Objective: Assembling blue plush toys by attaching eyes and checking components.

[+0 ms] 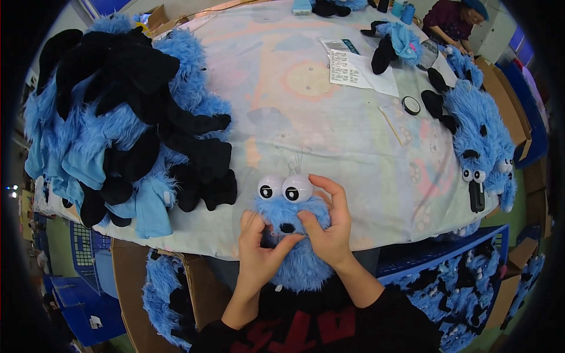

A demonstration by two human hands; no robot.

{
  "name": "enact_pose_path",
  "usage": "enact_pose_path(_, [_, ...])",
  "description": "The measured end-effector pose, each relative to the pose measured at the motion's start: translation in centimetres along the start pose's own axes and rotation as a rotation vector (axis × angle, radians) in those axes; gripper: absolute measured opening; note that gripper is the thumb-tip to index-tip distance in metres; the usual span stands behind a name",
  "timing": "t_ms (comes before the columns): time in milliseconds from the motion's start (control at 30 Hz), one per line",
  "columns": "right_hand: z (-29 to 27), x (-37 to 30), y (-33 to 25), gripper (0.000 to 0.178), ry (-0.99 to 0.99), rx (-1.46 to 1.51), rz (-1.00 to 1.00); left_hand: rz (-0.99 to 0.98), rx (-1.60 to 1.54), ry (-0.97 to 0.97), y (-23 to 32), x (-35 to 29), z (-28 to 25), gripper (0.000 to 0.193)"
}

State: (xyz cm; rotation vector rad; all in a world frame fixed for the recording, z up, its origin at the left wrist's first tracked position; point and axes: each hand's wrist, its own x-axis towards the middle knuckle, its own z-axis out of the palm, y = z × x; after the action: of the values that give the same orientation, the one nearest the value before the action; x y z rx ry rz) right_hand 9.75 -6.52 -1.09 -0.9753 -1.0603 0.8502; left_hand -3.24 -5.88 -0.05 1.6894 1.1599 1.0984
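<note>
Head view, lower centre: both hands pinch blue plush head (294,241) w/ googly eyes (285,188); left hand (259,250) grips cheek fur, right hand (329,226) presses by black nose (287,227), prob. seating it. Keep fur clear, push square.

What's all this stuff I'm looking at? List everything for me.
Plush toy head: one, blue fur with two white googly eyes and a black nose, at the table's near edge, between both hands.
Pile of fur pieces: one heap, blue and black, on the table's left.
Finished plush toys: a few, blue, at the table's right edge.
Table cover: one, pale with faded prints.
Paper sheets: a few, white, far middle.
Small round tin: one, black and white, near the sheets.
Bin of plush toys: one, blue, lower right.
Another person: one, far right corner.
Left hand: pinching the fur beside the nose.
Right hand: gripping the head's right side.
</note>
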Motion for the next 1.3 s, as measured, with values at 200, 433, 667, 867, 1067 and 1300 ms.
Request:
enact_pose_path(200, [-0.3, -0.2, -0.4, 0.053, -0.041, 0.043, 0.128, -0.001, -0.159, -0.042, 0.3, 0.3, -0.4, 0.016])
enact_pose_path(433, [-0.2, -0.1, -0.4, 0.051, -0.032, 0.009, 0.095, -0.115, -0.119, 0.041, 0.8, 0.3, -0.1, 0.010])
enact_pose_path(667, [0.5, 0.3, -1.2, 0.051, -0.016, -0.101, 0.017, 0.098, -0.011, 0.110, 0.7, 0.6, 0.4, 0.011])
enact_pose_path(867, [0.6, -0.3, -1.5, 0.050, -0.009, -0.001, 0.119, 0.138, 0.042, 0.086, 0.4, 0.4, 0.6, 0.011])
enact_pose_path(1067, [0.0, 0.1, 0.0, 0.050, 0.007, 0.022, 0.087, 0.033, -0.169, 0.080, -0.2, 0.8, 0.3, 0.011])
enact_pose_path(1300, [0.3, 0.7, -0.7, 0.048, 0.006, 0.058, 0.121, -0.069, -0.351, 0.103, -0.4, 0.9, -0.1, 0.003])
